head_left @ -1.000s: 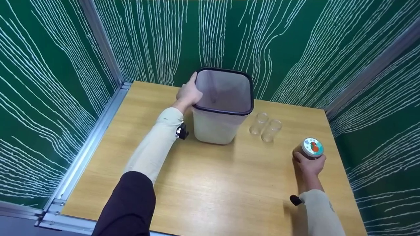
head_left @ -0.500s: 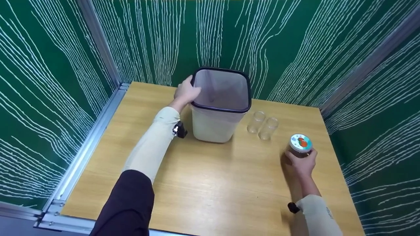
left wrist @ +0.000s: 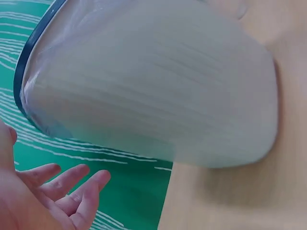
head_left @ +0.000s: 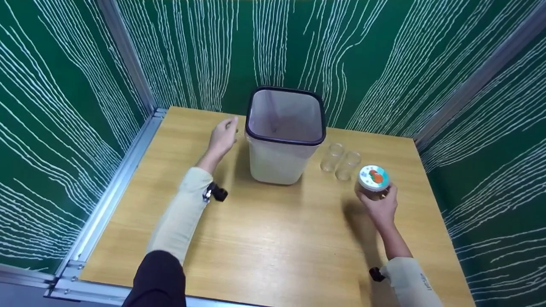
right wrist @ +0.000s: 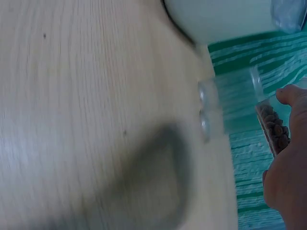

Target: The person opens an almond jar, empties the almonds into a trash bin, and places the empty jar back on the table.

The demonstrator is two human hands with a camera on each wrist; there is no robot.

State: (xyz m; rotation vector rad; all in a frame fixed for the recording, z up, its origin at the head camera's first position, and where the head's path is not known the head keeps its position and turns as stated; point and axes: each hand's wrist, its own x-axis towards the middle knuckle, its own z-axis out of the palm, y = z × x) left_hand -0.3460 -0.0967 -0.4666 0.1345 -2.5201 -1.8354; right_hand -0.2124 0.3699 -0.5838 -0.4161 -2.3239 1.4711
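Observation:
My right hand (head_left: pixel 382 209) grips a round jar (head_left: pixel 373 179) whose white and teal lid carries a red-orange fruit picture. The jar is raised off the table, its shadow apart from it. Small brown lumps (right wrist: pixel 276 128) show inside it in the right wrist view. Beside the left wall of a tall whitish trash bin (head_left: pixel 277 164) hovers my left hand (head_left: pixel 222 138), not touching it. Its fingers are spread and loosely bent around nothing in the left wrist view. The bin stands upright with a dark rim and a thin clear liner.
Two clear glasses (head_left: pixel 332 157) stand side by side between the bin and the jar. The wooden table (head_left: pixel 273 238) has a metal frame rail (head_left: pixel 115 183) along its left side. Green walls with white lines (head_left: pixel 200 55) close in the back and sides.
My left hand has let go of the bin's rim and drawn back down and left. The right hand has lifted the jar and carried it left, toward the glasses.

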